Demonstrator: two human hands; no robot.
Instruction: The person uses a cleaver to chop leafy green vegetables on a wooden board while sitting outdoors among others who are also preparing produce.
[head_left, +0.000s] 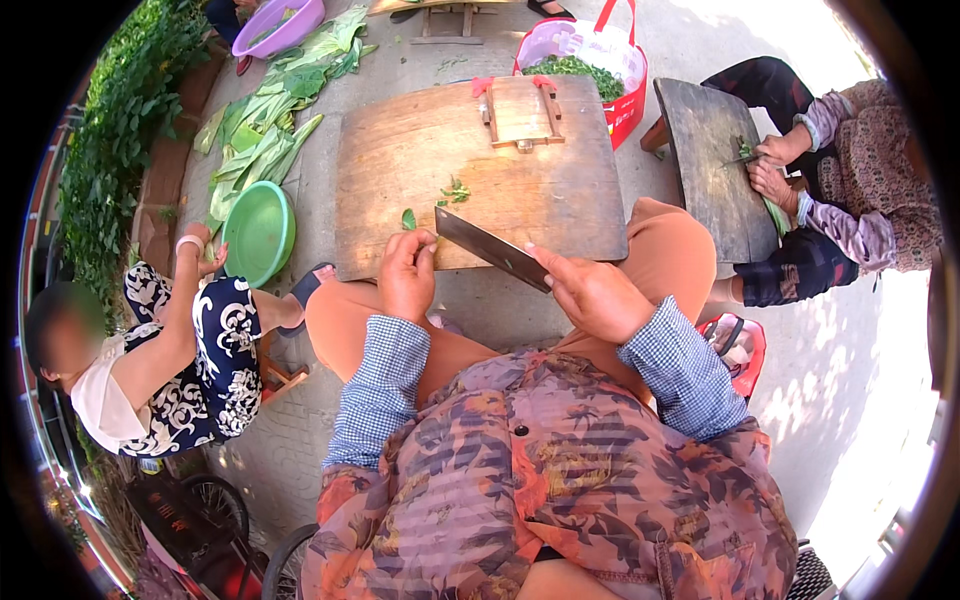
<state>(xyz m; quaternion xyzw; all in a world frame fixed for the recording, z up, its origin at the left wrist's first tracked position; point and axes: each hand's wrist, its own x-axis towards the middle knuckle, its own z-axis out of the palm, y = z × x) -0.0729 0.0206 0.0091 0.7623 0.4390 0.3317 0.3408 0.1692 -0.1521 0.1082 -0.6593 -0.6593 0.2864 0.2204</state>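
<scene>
My right hand (596, 296) grips a cleaver-like kitchen knife (491, 249) by its handle. The wide dark blade slants up and left over the near edge of a wooden board (390, 154), with a scrap of green stuck on it. Close to the blade's far end is my left hand (409, 277), its fingers curled in and thumb against the forefinger; nothing shows in it. A single green leaf piece (409, 219) lies on the board just beyond that hand. Chopped green bits (456, 191) are scattered farther back.
A wooden frame piece (525, 112) rests at the board's far end. Behind stands a red bag (630, 112) of chopped greens. Large leaves (262, 142) and a green basin (259, 232) lie left, beside a seated person (172, 345). Another person (862, 165) cuts greens on a board (712, 165) at right.
</scene>
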